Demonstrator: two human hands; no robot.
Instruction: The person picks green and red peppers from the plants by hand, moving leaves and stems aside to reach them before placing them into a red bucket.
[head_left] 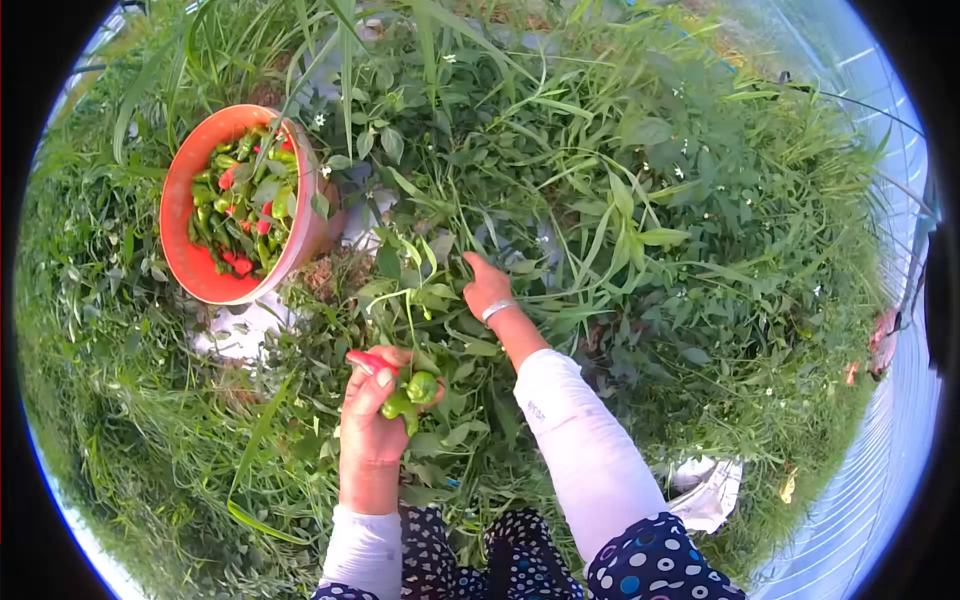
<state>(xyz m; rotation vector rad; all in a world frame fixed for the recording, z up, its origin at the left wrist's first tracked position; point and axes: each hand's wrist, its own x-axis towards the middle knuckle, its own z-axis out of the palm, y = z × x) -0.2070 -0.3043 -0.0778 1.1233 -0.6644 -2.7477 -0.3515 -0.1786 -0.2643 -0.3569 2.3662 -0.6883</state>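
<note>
My left hand (372, 415), low and left of centre, is closed around a red pepper (372, 363) and green peppers (408, 396). A stem with leaves rises just above it. Near the middle, my right hand (485, 285) reaches into the plants, with a bracelet at its wrist. Leaves hide most of its fingers, so whether it grips anything cannot be made out. An orange-red bucket (182, 215) at the upper left holds several green and red peppers.
Dense green plants and grass (720, 240) surround both hands. Pale ground sheeting (240, 333) shows below the bucket. A crumpled white sheet (710, 492) lies at the lower right. Translucent plastic walling (880, 440) curves along the right edge.
</note>
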